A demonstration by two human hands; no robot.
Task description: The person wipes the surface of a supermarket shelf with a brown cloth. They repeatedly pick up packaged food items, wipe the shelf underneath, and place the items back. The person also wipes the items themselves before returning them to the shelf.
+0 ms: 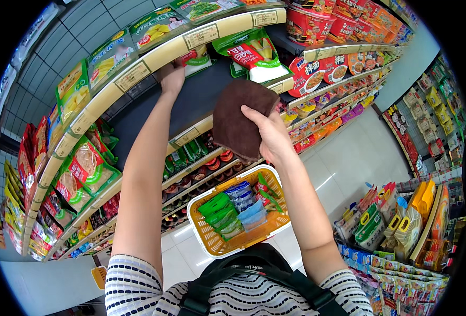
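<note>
My left hand [172, 79] reaches in under the price rail onto a dark shelf, beside a green and red sugar packet [195, 61]; its fingers are partly hidden, and whether it grips the packet cannot be told. In my right hand [270, 132] is a dark brown cloth [239, 118], held out in front of the shelf edge. Behind the cloth, a green, red and white sugar bag [256, 57] lies on the same shelf. A yellow plastic basket [211, 247] with a white rim is below my hands, holding green, blue and light blue packets.
Food packets line the upper shelf's price rail [201, 35]. Red instant noodle tubs [310, 25] are at the upper right, green and red bags [87, 168] at the left. Jars fill lower shelves. A display of bagged goods [406, 233] stands at the right, across the tiled floor [359, 158].
</note>
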